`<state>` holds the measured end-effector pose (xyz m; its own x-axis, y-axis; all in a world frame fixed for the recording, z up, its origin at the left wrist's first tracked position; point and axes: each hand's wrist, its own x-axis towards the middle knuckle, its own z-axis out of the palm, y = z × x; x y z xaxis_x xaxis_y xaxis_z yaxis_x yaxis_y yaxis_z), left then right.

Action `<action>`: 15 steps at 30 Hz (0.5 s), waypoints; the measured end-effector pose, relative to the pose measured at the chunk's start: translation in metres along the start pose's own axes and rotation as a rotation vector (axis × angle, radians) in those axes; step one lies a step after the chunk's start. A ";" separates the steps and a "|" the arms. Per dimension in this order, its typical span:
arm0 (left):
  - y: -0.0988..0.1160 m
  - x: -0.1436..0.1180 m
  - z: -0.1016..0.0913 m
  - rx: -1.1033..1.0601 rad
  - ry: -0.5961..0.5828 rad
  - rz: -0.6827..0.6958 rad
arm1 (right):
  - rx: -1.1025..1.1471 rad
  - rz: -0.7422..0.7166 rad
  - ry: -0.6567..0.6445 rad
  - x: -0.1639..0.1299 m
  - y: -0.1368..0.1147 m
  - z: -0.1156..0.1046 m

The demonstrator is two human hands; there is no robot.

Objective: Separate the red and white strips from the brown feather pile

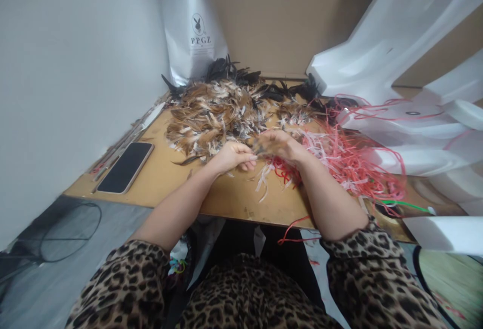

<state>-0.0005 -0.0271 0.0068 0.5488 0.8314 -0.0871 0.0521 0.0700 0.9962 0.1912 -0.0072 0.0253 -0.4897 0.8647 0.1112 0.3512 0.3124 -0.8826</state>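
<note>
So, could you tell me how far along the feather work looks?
Nothing finished shows. Left hand and right hand meet over a small feather tuft, pinching it. A big feather pile and tangled red strips remain on the table.

Brown feather tuft (260, 149) between fingertips

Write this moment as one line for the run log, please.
left hand: pinching feathers | right hand: on red strips | feather pile: behind hands | phone: left on table
</note>
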 end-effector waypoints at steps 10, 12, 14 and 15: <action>-0.010 0.014 -0.016 -0.381 0.312 0.006 | -0.394 -0.177 0.207 -0.001 -0.012 0.028; -0.011 0.014 -0.016 -0.356 0.346 0.005 | -0.563 -0.244 0.212 -0.003 -0.016 0.034; -0.012 0.015 -0.015 -0.268 0.373 0.004 | -0.713 -0.272 0.195 -0.005 -0.021 0.038; -0.012 0.014 -0.014 -0.202 0.373 0.003 | -0.787 -0.286 0.186 -0.006 -0.023 0.039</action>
<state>-0.0053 -0.0081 -0.0064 0.2071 0.9718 -0.1129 -0.1337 0.1425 0.9807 0.1548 -0.0353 0.0274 -0.5291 0.7401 0.4151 0.7196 0.6506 -0.2428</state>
